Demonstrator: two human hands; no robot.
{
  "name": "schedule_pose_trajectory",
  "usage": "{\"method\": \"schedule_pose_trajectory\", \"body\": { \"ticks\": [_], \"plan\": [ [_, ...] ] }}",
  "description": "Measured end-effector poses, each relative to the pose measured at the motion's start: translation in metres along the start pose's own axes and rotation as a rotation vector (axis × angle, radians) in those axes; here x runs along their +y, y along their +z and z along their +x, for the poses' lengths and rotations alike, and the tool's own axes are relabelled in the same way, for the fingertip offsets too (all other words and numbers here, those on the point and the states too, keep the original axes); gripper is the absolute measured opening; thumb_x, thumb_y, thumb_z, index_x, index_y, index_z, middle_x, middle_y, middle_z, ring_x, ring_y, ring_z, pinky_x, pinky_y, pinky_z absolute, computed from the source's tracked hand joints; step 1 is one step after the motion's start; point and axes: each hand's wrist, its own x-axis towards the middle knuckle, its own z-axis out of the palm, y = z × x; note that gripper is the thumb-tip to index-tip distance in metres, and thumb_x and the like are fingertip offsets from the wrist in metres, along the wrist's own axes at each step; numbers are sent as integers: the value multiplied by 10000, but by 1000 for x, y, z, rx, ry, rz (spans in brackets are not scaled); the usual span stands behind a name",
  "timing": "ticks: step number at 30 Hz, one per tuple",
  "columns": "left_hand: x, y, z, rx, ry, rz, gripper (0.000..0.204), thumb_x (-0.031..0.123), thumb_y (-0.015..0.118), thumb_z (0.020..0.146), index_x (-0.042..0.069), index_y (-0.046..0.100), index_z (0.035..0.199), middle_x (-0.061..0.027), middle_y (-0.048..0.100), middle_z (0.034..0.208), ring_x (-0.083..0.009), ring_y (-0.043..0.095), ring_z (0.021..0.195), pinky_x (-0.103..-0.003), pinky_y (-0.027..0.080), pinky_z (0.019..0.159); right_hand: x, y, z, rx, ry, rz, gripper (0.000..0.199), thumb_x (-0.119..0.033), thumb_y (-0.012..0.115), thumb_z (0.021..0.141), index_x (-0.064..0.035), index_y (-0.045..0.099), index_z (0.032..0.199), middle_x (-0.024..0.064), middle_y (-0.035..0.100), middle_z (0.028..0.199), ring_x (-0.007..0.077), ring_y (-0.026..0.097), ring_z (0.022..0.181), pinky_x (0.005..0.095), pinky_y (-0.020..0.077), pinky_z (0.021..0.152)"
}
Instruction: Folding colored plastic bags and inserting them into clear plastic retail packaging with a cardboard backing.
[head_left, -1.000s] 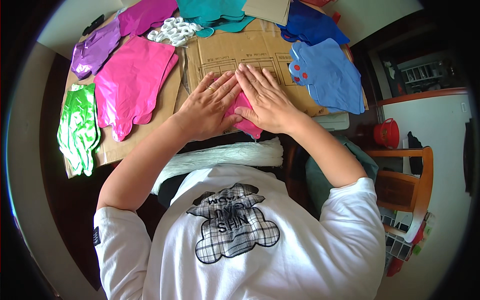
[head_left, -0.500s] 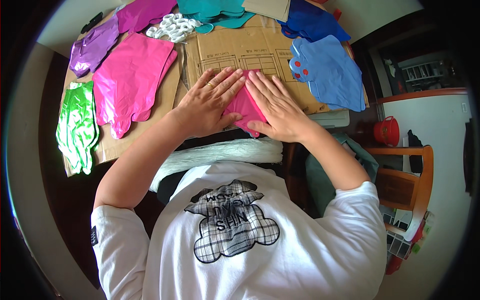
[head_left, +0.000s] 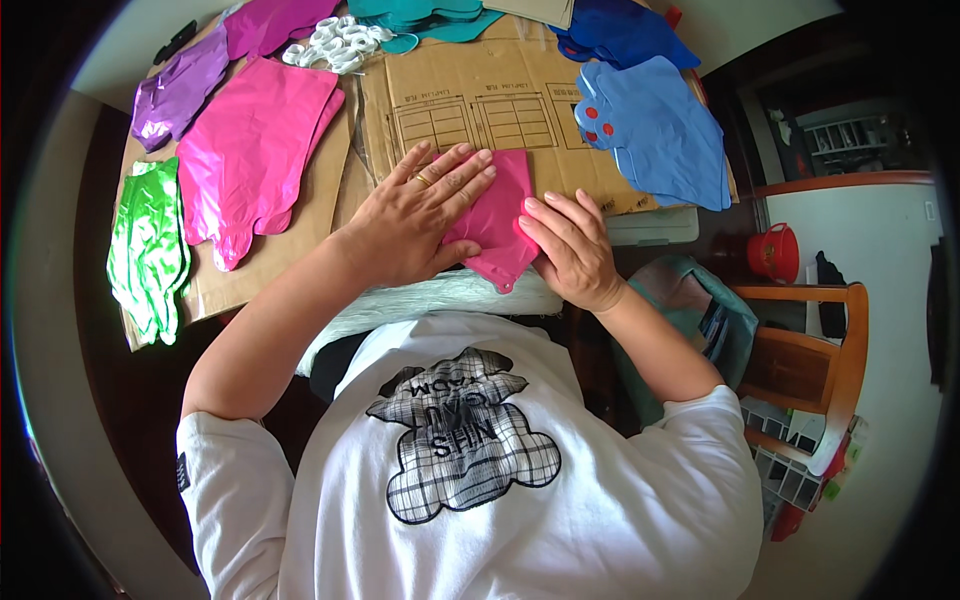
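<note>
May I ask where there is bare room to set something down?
Bare cardboard shows between the teal stack and the left hand, bordered on the right by the light blue stack. The left side is crowded by the pink pile, purple pile and green pile.

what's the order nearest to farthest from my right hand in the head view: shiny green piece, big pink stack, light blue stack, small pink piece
1. Small pink piece: at the right hand, on its left
2. Light blue stack: ahead, right
3. Big pink stack: across, left
4. Shiny green piece: far left
</note>
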Motion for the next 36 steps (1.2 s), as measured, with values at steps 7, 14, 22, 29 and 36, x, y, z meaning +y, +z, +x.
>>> {"method": "schedule_pose_trajectory", "body": {
  "ticks": [7, 14, 22, 29, 36],
  "plan": [
    [-6, -1, -3, -16, 33, -113, 720, 526, 387, 932, 32, 289, 1447, -120, 295, 1505, -269, 208, 1419, -448, 100, 1161, 8, 3, 11, 90, -63, 125, 265, -49, 594, 793, -115, 669, 1039, 20, 638, 1042, 200, 582, 1025, 415, 402, 988],
    [-2, -35, -10, 238, -79, -895, 593, 452, 554, 899, 11, 487, 1289, -157, 517, 1271, -213, 470, 1193, -387, 348, 1020, 4, -55, 60, -14, 373, 687, 50, -33, 637, 855, -6, 638, 897, 60, 621, 774, 149, 575, 675, 270, 458, 619],
    [18, -51, -4, 283, -562, -1577, 177, 188, 613, 927, 24, 675, 943, 72, 534, 675, 6, 391, 565, -181, 300, 488, 19, -62, 77, -379, 768, 1342, 170, -145, 650, 887, -35, 620, 761, -75, 561, 735, -12, 443, 645, 189, 364, 553],
    [18, -38, -19, 298, -655, -1681, 161, 148, 584, 940, 10, 652, 990, 7, 640, 820, -28, 546, 677, -188, 430, 575, -14, -55, 80, -147, 888, 1492, 165, -160, 611, 916, -32, 634, 814, -74, 534, 691, 6, 425, 628, 185, 345, 569],
    [17, -49, -25, 232, -633, -1683, 201, 147, 580, 941, -30, 635, 1018, -44, 662, 881, -83, 622, 774, -225, 516, 668, -15, -43, 65, -117, 738, 1285, 243, -166, 597, 928, -36, 629, 726, -85, 479, 624, 11, 360, 570, 215, 288, 503]
  ]
}}
